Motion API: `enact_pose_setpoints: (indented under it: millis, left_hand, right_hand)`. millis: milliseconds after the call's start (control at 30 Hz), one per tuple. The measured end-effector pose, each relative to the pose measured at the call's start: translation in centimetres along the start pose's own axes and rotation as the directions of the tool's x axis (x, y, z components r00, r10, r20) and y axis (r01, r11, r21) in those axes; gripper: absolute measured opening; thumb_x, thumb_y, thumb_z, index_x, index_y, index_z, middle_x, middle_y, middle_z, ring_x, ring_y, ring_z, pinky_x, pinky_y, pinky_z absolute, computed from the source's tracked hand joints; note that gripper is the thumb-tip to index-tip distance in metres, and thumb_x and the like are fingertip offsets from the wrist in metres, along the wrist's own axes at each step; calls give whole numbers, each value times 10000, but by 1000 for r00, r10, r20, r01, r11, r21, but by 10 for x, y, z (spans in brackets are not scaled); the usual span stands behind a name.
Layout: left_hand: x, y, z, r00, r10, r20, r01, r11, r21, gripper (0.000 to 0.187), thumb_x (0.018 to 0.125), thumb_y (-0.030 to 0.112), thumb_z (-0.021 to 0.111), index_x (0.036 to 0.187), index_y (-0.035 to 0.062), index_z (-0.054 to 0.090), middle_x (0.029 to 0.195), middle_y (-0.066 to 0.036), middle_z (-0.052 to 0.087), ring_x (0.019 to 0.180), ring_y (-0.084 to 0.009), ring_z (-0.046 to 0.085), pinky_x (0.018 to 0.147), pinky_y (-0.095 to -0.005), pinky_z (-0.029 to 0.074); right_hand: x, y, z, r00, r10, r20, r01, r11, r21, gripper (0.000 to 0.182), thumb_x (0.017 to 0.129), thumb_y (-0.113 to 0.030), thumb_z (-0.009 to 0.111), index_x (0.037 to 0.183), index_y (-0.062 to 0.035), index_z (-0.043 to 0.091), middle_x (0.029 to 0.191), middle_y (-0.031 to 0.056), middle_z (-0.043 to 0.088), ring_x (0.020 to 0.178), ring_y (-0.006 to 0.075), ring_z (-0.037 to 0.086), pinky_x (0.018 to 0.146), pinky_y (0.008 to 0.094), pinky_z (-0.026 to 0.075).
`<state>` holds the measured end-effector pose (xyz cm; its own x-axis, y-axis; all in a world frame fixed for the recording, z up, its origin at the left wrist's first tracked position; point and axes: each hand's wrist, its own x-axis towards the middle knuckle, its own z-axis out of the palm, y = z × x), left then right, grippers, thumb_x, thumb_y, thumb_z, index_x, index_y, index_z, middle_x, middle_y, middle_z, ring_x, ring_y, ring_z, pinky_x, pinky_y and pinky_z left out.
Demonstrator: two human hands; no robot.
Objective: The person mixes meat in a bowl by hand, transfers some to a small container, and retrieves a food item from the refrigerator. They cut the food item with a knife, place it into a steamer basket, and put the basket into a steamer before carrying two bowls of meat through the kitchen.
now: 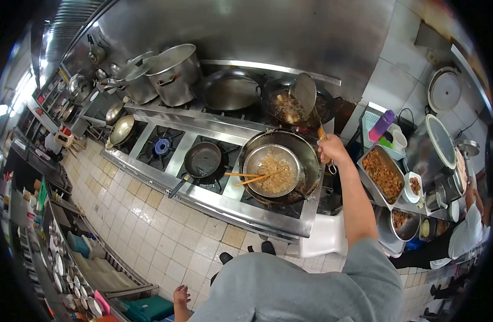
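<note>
My right hand [331, 149] is closed round the handle of a round skimmer [304, 92]. The skimmer is tilted over the right back wok [281, 104], which holds browned pieces in dark oil. In front stands a large wok [250, 145] with a metal strainer bowl [295, 156] of light brown bits inside it. Two wooden chopsticks [250, 175] lie across the bowl's left rim. My left hand [182, 294] hangs low beside my body, over the floor, fingers apart and holding nothing.
A small black pan [202, 160] sits on the middle burner. Behind it are another wok [230, 91] and tall pots [176, 75]. At the right are a tray of browned food [383, 176], a purple bottle [382, 124] and another person [468, 233].
</note>
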<state>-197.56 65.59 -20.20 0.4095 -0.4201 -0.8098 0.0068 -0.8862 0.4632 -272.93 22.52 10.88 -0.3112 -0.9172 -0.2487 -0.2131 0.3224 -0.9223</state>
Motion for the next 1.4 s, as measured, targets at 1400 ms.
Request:
enact_pose_setpoints:
  millis: [1400]
  left_hand:
    - [13, -29, -14, 977, 104, 186, -155, 946, 285, 540, 938, 282, 614, 1438, 134, 475, 1121, -63, 613, 939, -333, 633, 775, -548, 523]
  right_hand:
    - [-23, 65, 6, 997, -9, 81, -46, 756, 653, 229, 984, -139, 567, 1173, -11, 548, 753, 52, 566, 510, 153, 537, 484, 344, 484]
